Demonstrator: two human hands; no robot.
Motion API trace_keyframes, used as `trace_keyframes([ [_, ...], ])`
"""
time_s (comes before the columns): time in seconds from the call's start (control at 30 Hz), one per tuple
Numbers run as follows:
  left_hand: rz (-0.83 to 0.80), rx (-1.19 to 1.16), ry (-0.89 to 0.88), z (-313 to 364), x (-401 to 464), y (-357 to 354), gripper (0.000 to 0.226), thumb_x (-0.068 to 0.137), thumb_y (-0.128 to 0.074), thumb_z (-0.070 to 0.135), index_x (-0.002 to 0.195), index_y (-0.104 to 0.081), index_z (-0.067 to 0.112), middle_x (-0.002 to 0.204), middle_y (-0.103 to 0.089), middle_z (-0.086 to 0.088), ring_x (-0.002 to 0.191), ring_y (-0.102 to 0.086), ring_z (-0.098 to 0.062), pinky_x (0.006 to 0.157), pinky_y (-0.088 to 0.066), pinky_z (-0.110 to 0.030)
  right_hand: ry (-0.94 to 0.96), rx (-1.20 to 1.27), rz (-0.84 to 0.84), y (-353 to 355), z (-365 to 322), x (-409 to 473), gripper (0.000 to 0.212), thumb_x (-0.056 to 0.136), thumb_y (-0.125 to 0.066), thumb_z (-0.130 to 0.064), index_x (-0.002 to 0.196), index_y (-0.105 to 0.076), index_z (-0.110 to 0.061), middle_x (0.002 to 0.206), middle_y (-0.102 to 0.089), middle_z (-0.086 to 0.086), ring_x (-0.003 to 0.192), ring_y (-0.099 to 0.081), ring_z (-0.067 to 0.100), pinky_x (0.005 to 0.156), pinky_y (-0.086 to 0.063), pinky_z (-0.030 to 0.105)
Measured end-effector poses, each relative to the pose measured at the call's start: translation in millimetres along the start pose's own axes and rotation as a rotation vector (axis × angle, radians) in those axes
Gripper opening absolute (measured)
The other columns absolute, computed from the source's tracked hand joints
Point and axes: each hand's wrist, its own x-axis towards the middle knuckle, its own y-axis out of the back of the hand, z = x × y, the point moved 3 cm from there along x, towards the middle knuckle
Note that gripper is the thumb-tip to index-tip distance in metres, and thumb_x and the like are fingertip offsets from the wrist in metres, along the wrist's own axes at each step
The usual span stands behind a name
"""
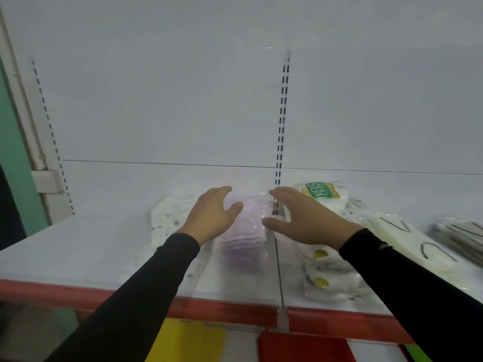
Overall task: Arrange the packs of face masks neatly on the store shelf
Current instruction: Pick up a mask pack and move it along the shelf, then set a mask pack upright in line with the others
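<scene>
At frame centre I have my left hand (pixel 213 214) and right hand (pixel 300 218) spread wide, flanking the pink mask pack (pixel 247 236) on the store shelf (pixel 78 252), apparently to square it beside the N95 pack (pixel 320 190).

Hands: two, a left hand (pixel 211 215) and a right hand (pixel 305 220)
Pink mask packs: one (pixel 243 246), at the shelf (pixel 65 254) middle
White patterned packs: one (pixel 167 218)
N95 packs: one (pixel 320 193), by the back edge
Yellow-valve mask packs: one (pixel 326 278), by the front edge
Packs toward the right edge: two, cream (pixel 407 241) and grey (pixel 462 236)
</scene>
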Motion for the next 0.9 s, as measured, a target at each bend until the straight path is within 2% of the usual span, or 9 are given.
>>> trace_keyframes([
  [0.07,0.063,0.0,-0.067,10,0,3,0.057,0.098,-0.049,0.046,0.146,-0.044,0.016,0.152,-0.043,0.0,0.141,-0.035,-0.017,0.113,-0.026,-0.029,-0.013,-0.007,0.116,15,12,-15,0.073,0.092,-0.055,-0.052,0.153,-0.031,-0.018,0.16,-0.026,0.0,0.147,-0.022,0.013,0.111,-0.014,0.017],
  [0.17,0.086,-0.001,-0.129,30,-3,-2,0.054,0.099,-0.046,0.047,0.144,-0.047,0.017,0.15,-0.046,0.002,0.14,-0.037,-0.017,0.114,-0.026,-0.029,-0.07,-0.014,0.281,37,34,-44,0.067,0.092,-0.056,-0.05,0.149,-0.039,-0.02,0.155,-0.035,-0.001,0.142,-0.033,0.014,0.11,-0.022,0.019],
  [0.3,0.077,-0.011,-0.186,64,-15,-17,0.054,0.097,-0.047,0.049,0.142,-0.048,0.019,0.148,-0.047,0.002,0.139,-0.038,-0.016,0.114,-0.027,-0.031,-0.14,-0.068,0.398,55,71,-88,0.059,0.092,-0.057,-0.048,0.142,-0.048,-0.018,0.149,-0.044,-0.001,0.136,-0.041,0.013,0.105,-0.025,0.017],
  [0.53,0.026,0.07,-0.332,171,-46,-58,0.055,0.096,-0.047,0.05,0.144,-0.047,0.021,0.148,-0.047,0.004,0.139,-0.036,-0.016,0.112,-0.024,-0.027,-0.243,-0.08,0.415,79,153,-180,0.055,0.094,-0.057,-0.045,0.141,-0.05,-0.018,0.148,-0.044,0.0,0.135,-0.042,0.014,0.102,-0.03,0.019],
  [0.7,-0.03,0.065,-0.412,269,-74,-115,0.056,0.097,-0.044,0.051,0.146,-0.044,0.021,0.151,-0.043,0.004,0.142,-0.03,-0.013,0.112,-0.02,-0.025,-0.284,-0.082,0.402,108,221,-263,0.055,0.093,-0.059,-0.044,0.139,-0.052,-0.015,0.146,-0.047,0.003,0.134,-0.045,0.017,0.109,-0.039,0.035],
  [0.9,-0.093,0.011,-0.48,370,-102,-198,0.06,0.096,-0.043,0.057,0.14,-0.051,0.017,0.143,-0.053,-0.001,0.136,-0.04,-0.017,0.109,-0.025,-0.025,-0.387,-0.106,0.378,137,302,-369,0.054,0.094,-0.058,-0.04,0.14,-0.051,-0.013,0.145,-0.048,0.005,0.133,-0.046,0.02,0.108,-0.039,0.034],
])
